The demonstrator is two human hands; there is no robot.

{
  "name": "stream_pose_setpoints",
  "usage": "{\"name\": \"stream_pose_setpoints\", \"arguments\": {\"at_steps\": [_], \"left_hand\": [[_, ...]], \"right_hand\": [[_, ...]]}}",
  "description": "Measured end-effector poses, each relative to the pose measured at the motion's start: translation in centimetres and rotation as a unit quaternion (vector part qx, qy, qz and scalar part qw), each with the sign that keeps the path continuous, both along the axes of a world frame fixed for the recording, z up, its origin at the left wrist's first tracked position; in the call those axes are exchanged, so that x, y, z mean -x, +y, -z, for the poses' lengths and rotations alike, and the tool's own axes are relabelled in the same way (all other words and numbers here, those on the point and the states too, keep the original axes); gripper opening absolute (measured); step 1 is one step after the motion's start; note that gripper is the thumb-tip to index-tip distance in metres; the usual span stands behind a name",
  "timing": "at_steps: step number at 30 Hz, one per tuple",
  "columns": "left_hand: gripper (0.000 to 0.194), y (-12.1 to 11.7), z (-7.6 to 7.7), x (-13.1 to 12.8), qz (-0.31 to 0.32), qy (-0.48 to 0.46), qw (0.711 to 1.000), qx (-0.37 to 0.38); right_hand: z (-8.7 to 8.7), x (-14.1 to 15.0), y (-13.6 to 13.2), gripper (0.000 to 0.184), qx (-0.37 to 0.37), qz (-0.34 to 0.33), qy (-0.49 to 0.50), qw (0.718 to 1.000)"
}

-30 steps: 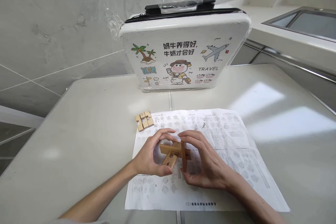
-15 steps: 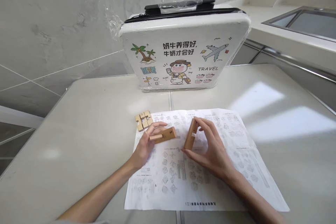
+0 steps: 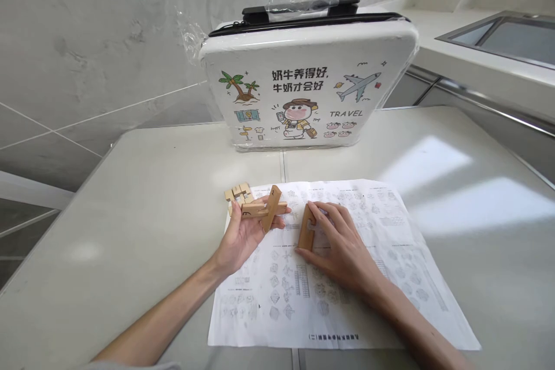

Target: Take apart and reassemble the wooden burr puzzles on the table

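Note:
My left hand (image 3: 243, 237) holds two crossed wooden puzzle pieces, palm up: a numbered bar (image 3: 254, 210) lying sideways, and a piece marked 2 (image 3: 272, 208) slanting across it. Between the thumb and fingers of my right hand (image 3: 340, 237) is a notched wooden puzzle piece (image 3: 307, 228), gripped by its two ends, with its notch toward the palm. Both hands are over a printed instruction sheet (image 3: 368, 306). Beyond my left hand lie several pale notched wooden pieces (image 3: 237, 189), grouped at the sheet's far left corner and partly hidden by the hand.
A white suitcase (image 3: 255, 58) with cartoon prints and plastic wrap stands at the back of the light table (image 3: 143, 202). Behind it is a grey tiled wall (image 3: 108, 29). A counter with a dark-framed panel (image 3: 511, 34) is at the right.
My left hand has turned palm up, showing the two pieces as a cross. My right hand has shifted slightly left and tilted its piece so the notch shows more clearly.

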State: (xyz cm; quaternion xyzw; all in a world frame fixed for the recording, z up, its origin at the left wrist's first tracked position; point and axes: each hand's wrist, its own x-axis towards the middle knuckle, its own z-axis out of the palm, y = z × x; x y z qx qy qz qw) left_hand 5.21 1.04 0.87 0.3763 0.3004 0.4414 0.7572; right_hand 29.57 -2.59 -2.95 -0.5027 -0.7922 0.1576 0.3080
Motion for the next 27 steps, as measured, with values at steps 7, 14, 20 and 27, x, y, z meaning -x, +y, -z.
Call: {"name": "stream_pose_setpoints", "arguments": {"at_steps": [7,14,20,27], "left_hand": [[0.073,0.2,-0.2,0.3,0.047,-0.047,0.996,0.053],[0.068,-0.2,0.5,0.5,0.086,-0.034,0.995,0.023],[0.075,-1.3,-0.1,0.0,0.125,0.051,0.990,-0.029],[0.074,-2.6,0.1,-0.9,0.168,0.068,0.982,-0.048]], "right_hand": [[0.0,0.1,-0.1,0.079,-0.006,-0.008,-0.002,1.000],[-1.2,0.5,0.0,0.068,-0.021,0.005,0.044,0.999],[-2.7,0.3,-0.4,0.061,-0.125,-0.056,0.126,0.983],[-2.2,1.2,-0.5,0.042,-0.131,-0.092,0.102,0.982]]}}
